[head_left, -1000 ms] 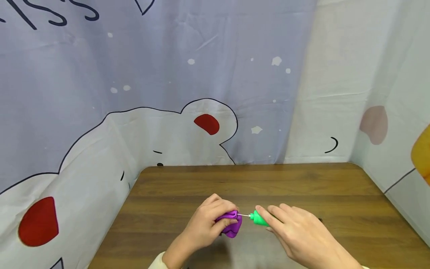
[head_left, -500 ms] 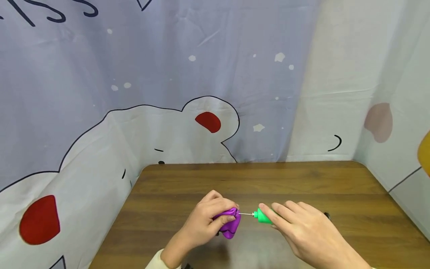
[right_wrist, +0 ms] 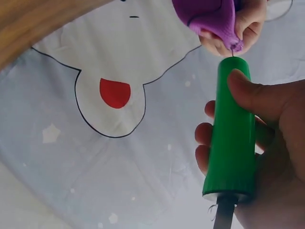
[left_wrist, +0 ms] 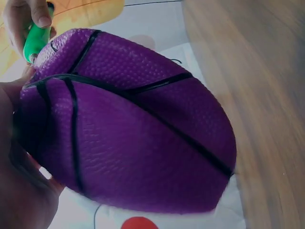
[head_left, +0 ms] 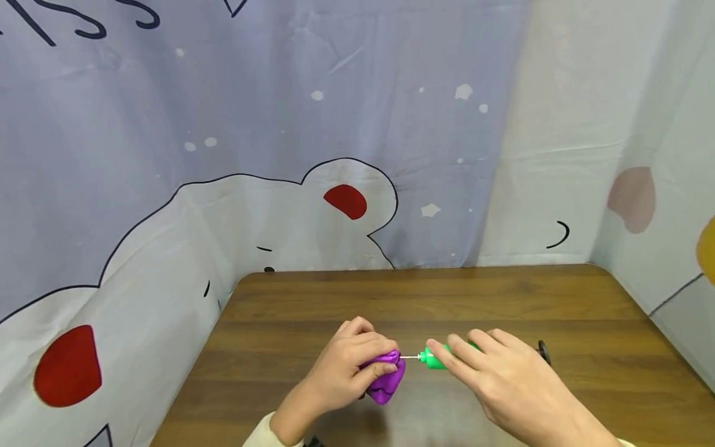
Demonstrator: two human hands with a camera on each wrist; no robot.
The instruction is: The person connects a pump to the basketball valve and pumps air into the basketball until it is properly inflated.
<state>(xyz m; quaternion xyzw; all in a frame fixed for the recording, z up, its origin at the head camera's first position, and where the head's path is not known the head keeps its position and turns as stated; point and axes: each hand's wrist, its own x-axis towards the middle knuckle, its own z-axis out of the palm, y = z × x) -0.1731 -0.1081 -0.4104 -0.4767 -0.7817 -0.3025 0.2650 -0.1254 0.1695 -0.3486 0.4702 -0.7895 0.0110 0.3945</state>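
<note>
My left hand pinches a deflated purple ball between thumb and fingers. The ball's pebbled skin with black seam lines is folded in on itself, and it sags below the hand. My right hand wraps around the green barrel of a hand pump, held roughly level above the table. A thin metal needle runs from the pump's tip to the ball, right at the left fingertips; its far end is hidden there. Behind the right hand, the pump's black handle pokes out.
A brown wooden table lies beneath both hands. Printed cloth with a white cartoon bear surrounds its back and sides. A small dark object shows beside the left sleeve at the bottom edge.
The pump's black handle shows more behind my right hand than a second ago. The ball's sagging part has shifted slightly, and both hands keep their holds.
</note>
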